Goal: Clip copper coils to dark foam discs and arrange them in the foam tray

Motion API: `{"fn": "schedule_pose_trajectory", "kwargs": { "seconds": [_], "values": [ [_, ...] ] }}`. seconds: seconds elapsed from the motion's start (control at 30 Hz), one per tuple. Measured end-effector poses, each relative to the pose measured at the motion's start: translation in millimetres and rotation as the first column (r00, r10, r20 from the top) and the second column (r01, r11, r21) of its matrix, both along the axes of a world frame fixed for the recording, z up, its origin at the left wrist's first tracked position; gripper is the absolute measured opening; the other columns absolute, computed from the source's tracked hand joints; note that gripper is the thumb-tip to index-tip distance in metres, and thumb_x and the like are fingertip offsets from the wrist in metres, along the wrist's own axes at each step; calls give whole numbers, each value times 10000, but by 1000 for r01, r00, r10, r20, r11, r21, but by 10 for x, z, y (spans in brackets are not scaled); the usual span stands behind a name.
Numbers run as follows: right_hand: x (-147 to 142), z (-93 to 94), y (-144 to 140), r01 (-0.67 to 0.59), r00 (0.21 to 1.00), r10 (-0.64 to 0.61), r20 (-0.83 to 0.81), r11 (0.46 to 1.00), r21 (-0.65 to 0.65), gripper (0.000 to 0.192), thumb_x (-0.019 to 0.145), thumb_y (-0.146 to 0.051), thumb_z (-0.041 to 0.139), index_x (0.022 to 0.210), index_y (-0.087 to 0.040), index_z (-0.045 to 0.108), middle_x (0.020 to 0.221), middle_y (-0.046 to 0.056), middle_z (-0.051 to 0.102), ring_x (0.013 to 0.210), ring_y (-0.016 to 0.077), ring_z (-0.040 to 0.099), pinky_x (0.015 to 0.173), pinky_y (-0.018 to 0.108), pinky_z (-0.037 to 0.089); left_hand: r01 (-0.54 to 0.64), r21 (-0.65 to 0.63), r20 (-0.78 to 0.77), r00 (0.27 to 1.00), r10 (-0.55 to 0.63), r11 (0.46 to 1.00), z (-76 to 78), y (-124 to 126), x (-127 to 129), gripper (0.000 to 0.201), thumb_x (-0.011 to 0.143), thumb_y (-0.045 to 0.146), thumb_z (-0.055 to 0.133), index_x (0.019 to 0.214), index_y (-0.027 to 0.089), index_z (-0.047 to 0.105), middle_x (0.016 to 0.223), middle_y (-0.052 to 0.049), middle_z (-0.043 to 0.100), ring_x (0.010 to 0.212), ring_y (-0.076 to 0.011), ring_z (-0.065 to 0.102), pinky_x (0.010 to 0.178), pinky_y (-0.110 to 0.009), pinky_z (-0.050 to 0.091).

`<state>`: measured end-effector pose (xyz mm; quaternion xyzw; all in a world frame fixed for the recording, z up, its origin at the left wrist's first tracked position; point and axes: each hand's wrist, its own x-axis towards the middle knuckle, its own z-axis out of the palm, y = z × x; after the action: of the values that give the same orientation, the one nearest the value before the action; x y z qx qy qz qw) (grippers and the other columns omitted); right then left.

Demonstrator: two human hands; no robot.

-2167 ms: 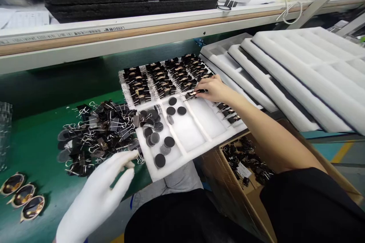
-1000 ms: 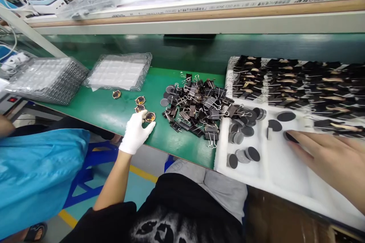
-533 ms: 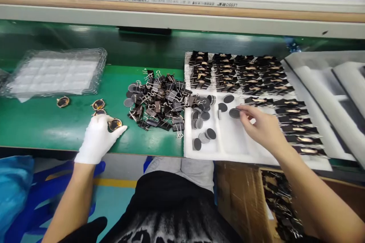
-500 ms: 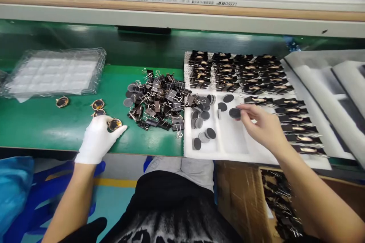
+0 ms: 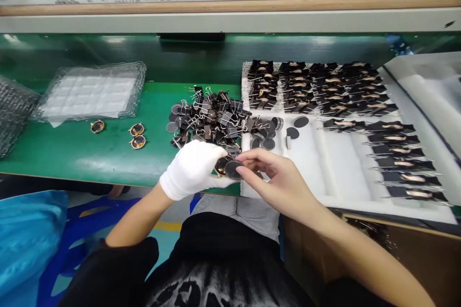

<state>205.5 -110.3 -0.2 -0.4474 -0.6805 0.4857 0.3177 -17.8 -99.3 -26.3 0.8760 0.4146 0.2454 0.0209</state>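
Observation:
My left hand (image 5: 196, 167), in a white glove, grips a round gold-rimmed watch case (image 5: 220, 165) between thumb and fingers. Bare and pinched, my right hand (image 5: 275, 177) holds a thin black disc (image 5: 234, 170) against or just in front of the case; whether they touch I cannot tell. Behind both hands lies a heap of black binder clips (image 5: 216, 117). More watch cases (image 5: 138, 142) rest on the green tabletop to the left. Loose black discs (image 5: 301, 122) lie on the white foam tray (image 5: 306, 163), beside my right hand.
Rows of binder clips clamped on small round pieces (image 5: 298, 86) fill the tray's back and right side. Clear plastic trays (image 5: 90, 91) are stacked at the left. A raised shelf edge (image 5: 216, 21) runs across the back, and a cardboard box (image 5: 414, 259) stands below right.
Both hands have come together at the front middle: the left moved right with the watch case, the right moved left with the black disc. The view has shifted slightly.

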Motion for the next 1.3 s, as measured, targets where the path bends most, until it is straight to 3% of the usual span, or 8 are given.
{"fn": "schedule_pose_trajectory", "kwargs": {
  "seconds": [0.1,0.27,0.47,0.67,0.73,0.83,1.0,1.3],
  "values": [
    [-26,-117,37,66,994,-84,75,974,215,191,931,-329,708,1096,-231,710,939,43,770,848,202,734,771,341,601,57,32,22,998,-57,998,24,55,90,354,895,527,674,926,175,682,731,-46,714,692,-210,709,676,-348,501],
    [-43,-161,81,47,997,-53,64,995,92,214,997,-353,631,1151,-248,736,977,32,808,853,207,767,756,336,605,39,-81,186,982,-24,996,-67,-4,112,457,878,549,724,1133,174,663,964,-94,766,882,-262,747,787,-399,569],
    [-189,-106,16,53,999,-54,-8,998,-44,219,977,-379,659,1136,-262,754,986,33,804,843,202,758,761,335,612,-15,-497,559,760,333,868,-211,-343,143,326,1026,374,549,1318,233,577,1163,-82,751,956,-183,747,791,-309,618],
    [-213,-338,-84,-38,983,-11,-181,963,-266,243,881,-400,772,1049,-225,778,860,39,803,749,206,749,699,337,631,-20,-457,402,887,227,889,-142,-366,-187,288,992,349,595,1244,220,651,924,-10,772,760,-127,711,723,-253,572],
    [-168,-398,-114,-17,975,-44,-218,962,-272,214,896,-398,760,1019,-225,784,885,51,808,780,214,756,722,345,636,-265,-336,263,895,360,904,-137,-280,-404,230,1006,370,558,1014,204,717,758,6,724,653,-118,655,682,-251,527],
    [-88,-438,-163,-7,963,-63,-264,967,-253,179,903,-388,757,976,-227,786,933,65,813,835,226,764,748,346,640,-645,-77,25,761,648,761,-165,-160,-691,354,1004,457,546,834,196,715,635,2,633,585,-133,583,649,-271,464],
    [-30,-505,-238,-72,956,-10,-294,961,-266,186,911,-399,752,989,-233,781,934,63,811,838,226,758,745,344,633,-487,-118,-374,829,416,865,-218,-95,-862,496,977,576,566,1376,290,642,912,-47,717,707,-200,661,650,-303,450],
    [42,-566,-306,-93,931,-23,-363,950,-299,136,928,-363,746,1022,-267,770,964,43,810,858,201,752,772,321,612,-521,-359,-105,847,521,774,-196,-76,-1071,258,969,440,555,1020,215,670,726,34,649,621,-126,568,650,-252,444]
  ]
}}
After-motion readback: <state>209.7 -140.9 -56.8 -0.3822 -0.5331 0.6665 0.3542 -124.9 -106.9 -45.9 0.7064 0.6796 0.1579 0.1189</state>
